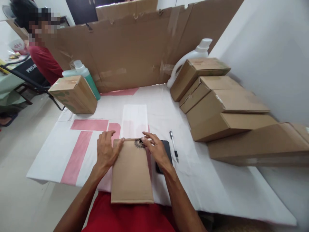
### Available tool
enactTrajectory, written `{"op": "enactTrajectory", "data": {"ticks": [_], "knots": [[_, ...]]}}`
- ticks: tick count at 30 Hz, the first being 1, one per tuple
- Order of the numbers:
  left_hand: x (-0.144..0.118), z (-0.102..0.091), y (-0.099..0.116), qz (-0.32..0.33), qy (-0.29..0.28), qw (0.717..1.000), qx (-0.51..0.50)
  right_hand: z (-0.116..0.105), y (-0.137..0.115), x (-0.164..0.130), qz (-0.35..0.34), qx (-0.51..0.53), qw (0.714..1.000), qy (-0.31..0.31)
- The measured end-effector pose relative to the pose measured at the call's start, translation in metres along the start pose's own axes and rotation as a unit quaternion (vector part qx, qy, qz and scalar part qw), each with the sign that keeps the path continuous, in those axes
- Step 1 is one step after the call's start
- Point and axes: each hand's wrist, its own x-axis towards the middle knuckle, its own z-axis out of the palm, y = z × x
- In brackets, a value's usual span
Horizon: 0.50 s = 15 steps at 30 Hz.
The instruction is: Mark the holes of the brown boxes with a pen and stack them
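Note:
A flat brown cardboard box (131, 175) lies in front of me, its near end over the table edge by my lap. My left hand (106, 148) is at its far left corner, thumb on the edge and fingers spread. At the far right corner shows a small black tangle of thin loops (139, 144); whether it is wire or thread I cannot tell. My right hand (155, 148) has its fingertips closed at this tangle, with another finger stretched out above. Partly under my right wrist lies a flat black object (167, 148), perhaps a phone. A pen (173, 146) is right of it.
Several cardboard boxes (231, 100) line the right side, before a white jug (202, 48). Another box (74, 95) and a green liquid bottle (90, 82) stand at the left. A cardboard panel (130, 54) closes the back. A seated person (44, 61) is beyond, at left.

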Motion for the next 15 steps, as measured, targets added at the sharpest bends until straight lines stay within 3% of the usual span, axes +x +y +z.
{"op": "enactTrajectory", "data": {"ticks": [2,4,7,11,13,15], "knots": [[0.006,0.01,0.015,0.068,-0.025,0.997,0.02,0.003,-0.008,0.004,-0.022,-0.016,0.999,-0.024],[0.01,0.019,0.028,0.098,-0.086,0.991,0.029,0.004,-0.013,0.005,-0.038,-0.038,0.998,-0.039],[0.014,0.028,0.042,0.092,-0.151,0.983,0.051,0.001,-0.014,0.0,-0.041,-0.031,0.998,-0.045],[0.02,0.031,0.053,0.065,-0.185,0.978,0.072,-0.013,-0.005,-0.011,-0.045,0.012,0.997,-0.056],[0.022,0.032,0.057,0.057,-0.19,0.977,0.075,-0.027,0.007,-0.016,-0.022,0.003,1.0,-0.015],[0.022,0.033,0.059,0.05,-0.189,0.978,0.073,-0.045,0.021,-0.019,0.014,-0.062,0.995,0.071]]}}
